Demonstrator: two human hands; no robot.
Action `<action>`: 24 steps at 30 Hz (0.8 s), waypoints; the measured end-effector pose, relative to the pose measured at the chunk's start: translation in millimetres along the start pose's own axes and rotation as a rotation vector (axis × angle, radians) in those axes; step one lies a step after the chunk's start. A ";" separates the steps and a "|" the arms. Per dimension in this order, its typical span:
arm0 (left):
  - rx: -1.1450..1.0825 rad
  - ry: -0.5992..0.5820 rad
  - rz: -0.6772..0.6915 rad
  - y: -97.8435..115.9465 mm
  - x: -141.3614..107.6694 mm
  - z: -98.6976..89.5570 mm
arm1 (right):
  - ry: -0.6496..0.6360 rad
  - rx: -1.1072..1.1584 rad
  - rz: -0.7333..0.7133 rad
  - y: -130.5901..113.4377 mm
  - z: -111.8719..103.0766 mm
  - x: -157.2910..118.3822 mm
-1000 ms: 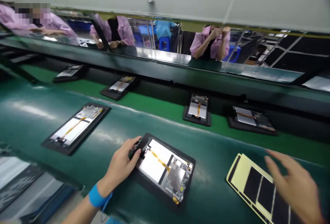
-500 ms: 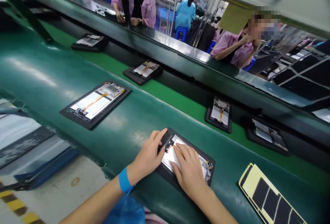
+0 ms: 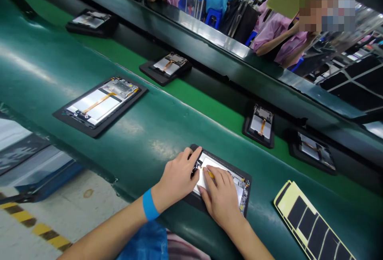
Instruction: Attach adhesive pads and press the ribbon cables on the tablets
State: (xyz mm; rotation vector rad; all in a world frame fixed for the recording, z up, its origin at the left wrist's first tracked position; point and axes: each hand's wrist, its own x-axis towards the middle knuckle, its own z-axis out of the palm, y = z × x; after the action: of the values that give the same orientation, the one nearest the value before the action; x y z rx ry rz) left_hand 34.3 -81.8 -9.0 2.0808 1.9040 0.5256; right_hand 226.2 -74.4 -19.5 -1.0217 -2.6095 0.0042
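Observation:
An opened tablet (image 3: 244,196), its inner parts facing up, lies at an angle on the green work surface in front of me. My left hand (image 3: 181,172), with a blue band on the wrist, grips the tablet's left end, index finger and thumb on it. My right hand (image 3: 221,192) rests over the white battery area, fingers stretched and thumb apart. Part of an orange ribbon cable (image 3: 211,174) shows beside the right fingertips; the hand covers the rest. Whether those fingers press the cable cannot be made out.
Another opened tablet (image 3: 101,106) lies to the left. Several more, such as one tablet (image 3: 167,66), sit on the green belt (image 3: 206,106) beyond. A yellow sheet with black stickers (image 3: 311,220) lies at right. Across the line, people in pink sleeves (image 3: 273,32) sit.
The view has shifted, so the far line sits higher in the picture. Both hands stay on the tablet; slightly more of the orange cable shows by the right fingers.

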 end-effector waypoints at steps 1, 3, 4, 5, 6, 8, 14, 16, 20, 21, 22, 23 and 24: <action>0.021 -0.010 -0.006 1.8 1.0 0.0 | 0.006 0.002 0.001 -0.2 0.2 -0.4; 0.048 -0.023 -0.013 3.3 2.5 -0.1 | 0.004 0.000 -0.002 -0.6 0.1 -1.2; 0.053 -0.026 -0.013 2.8 2.9 -0.3 | -0.003 -0.004 -0.007 -0.8 -0.2 -1.2; 0.049 -0.024 -0.013 1.3 3.2 -0.6 | -0.014 -0.010 -0.015 -0.9 -0.7 -0.9; 0.036 -0.017 -0.012 -1.0 3.1 -1.0 | -0.023 -0.015 -0.024 -1.2 -1.4 -0.3; -0.016 0.014 0.009 -7.9 1.7 -2.2 | -0.033 -0.021 -0.035 -1.8 -2.9 1.4; -0.079 0.122 0.259 -26.6 -13.3 -8.2 | -0.024 -0.007 -0.044 -4.3 -4.9 4.0; -0.011 0.096 0.337 -28.3 -18.4 -10.3 | -0.029 -0.005 -0.042 -4.6 -4.6 3.5; 0.097 0.051 0.436 -28.7 -23.8 -12.0 | -0.051 -0.015 -0.041 -4.7 -4.1 2.1; 0.108 0.048 0.446 -28.7 -24.2 -11.9 | -0.053 -0.018 -0.040 -4.8 -4.1 1.9; 0.115 0.044 0.453 -28.6 -24.4 -11.7 | -0.053 -0.019 -0.040 -4.8 -4.2 1.8; 0.121 0.039 0.456 -28.5 -24.4 -11.6 | -0.052 -0.020 -0.040 -4.9 -4.4 1.8; 0.125 0.033 0.457 -28.3 -24.3 -11.6 | -0.053 -0.019 -0.041 -4.9 -4.5 1.8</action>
State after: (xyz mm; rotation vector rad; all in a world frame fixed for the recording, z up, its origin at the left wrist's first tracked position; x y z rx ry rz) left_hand 2.2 -103.6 -12.8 2.6196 1.5048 0.5472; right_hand 223.2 -77.4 -14.1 -0.9878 -2.6828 -0.0037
